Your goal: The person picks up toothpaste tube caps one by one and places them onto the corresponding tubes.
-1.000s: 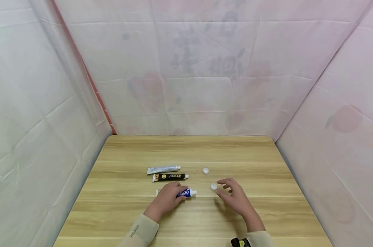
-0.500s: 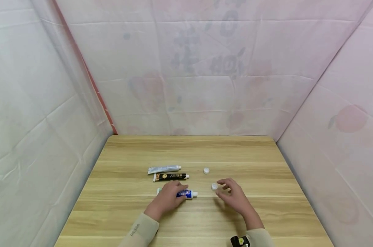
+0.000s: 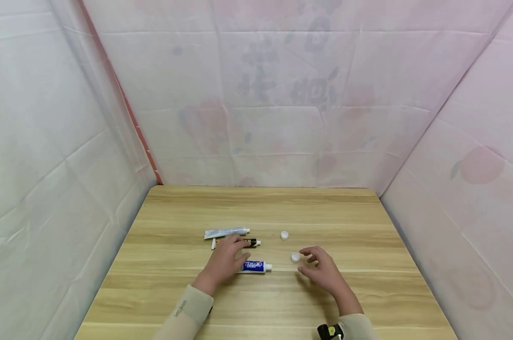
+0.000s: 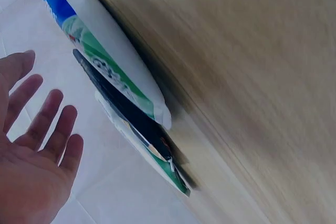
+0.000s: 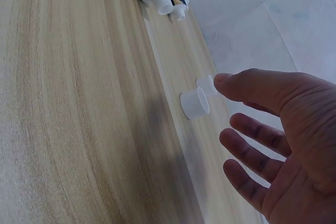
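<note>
Three uncapped toothpaste tubes lie side by side, nozzles pointing right. Nearest is a blue-and-white toothpaste tube (image 3: pixel 254 267), then a black one (image 3: pixel 253 243), then a silver-white one (image 3: pixel 225 232). My left hand (image 3: pixel 223 261) hovers over the first two with fingers spread, covering parts of both. In the left wrist view those fingers (image 4: pixel 39 124) hold nothing and stand apart from the tubes. To the right, a white cap (image 5: pixel 195 103) sits upright on the table. My right hand (image 3: pixel 323 273) is beside it, thumb and fingers loosely bent around air, thumb tip close to the cap.
A second white cap (image 3: pixel 284 235) lies farther back, level with the silver-white tube. The wooden table (image 3: pixel 256 307) is enclosed by a pale printed cloth (image 3: pixel 264 132) at the back and both sides.
My left hand has let go of the blue-and-white toothpaste tube and moved up and slightly left, over the black one. My right hand stays almost still beside the cap.
</note>
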Available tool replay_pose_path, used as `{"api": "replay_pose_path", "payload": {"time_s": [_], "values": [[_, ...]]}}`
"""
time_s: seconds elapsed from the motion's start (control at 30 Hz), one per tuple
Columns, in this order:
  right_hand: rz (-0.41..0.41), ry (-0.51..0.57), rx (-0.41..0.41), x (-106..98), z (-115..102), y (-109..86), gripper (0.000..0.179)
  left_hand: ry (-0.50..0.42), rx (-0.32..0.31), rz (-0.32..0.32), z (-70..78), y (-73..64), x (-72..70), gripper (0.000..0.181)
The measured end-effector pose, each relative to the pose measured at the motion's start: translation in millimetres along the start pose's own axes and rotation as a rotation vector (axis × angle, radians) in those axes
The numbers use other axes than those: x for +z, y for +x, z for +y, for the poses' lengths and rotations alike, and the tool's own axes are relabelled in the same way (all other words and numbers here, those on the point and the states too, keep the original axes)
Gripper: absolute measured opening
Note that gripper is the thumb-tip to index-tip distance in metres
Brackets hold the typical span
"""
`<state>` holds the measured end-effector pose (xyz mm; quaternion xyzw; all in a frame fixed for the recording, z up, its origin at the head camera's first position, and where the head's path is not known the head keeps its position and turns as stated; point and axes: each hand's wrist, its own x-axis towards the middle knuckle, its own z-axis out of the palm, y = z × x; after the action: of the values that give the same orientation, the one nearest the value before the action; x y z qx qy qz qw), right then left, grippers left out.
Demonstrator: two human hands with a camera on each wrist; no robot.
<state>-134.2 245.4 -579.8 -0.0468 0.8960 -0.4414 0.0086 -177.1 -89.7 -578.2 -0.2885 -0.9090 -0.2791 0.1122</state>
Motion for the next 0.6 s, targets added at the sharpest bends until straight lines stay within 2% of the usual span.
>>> {"api": "replay_pose_path", "payload": {"time_s": [0.13,0.3,0.47,0.6], "values": [[0.007,-0.007,0.014,-1,1,-0.8,0.042,0.007,0.001,0.045,-5.9,2.0,-1.7,0.030],[0.006,-0.004,0.050,-1,3,2.1,0.043,0.007,-0.006,0.053,-13.6,4.6,-2.0,0.031],[-0.003,0.001,0.068,1,4,6.5,0.043,0.009,-0.021,0.029,-17.9,9.6,-3.5,0.036],[0.002,0.000,0.076,4,4,8.6,0.043,0.003,-0.065,-0.020,-20.5,13.0,-3.9,0.040]]}}
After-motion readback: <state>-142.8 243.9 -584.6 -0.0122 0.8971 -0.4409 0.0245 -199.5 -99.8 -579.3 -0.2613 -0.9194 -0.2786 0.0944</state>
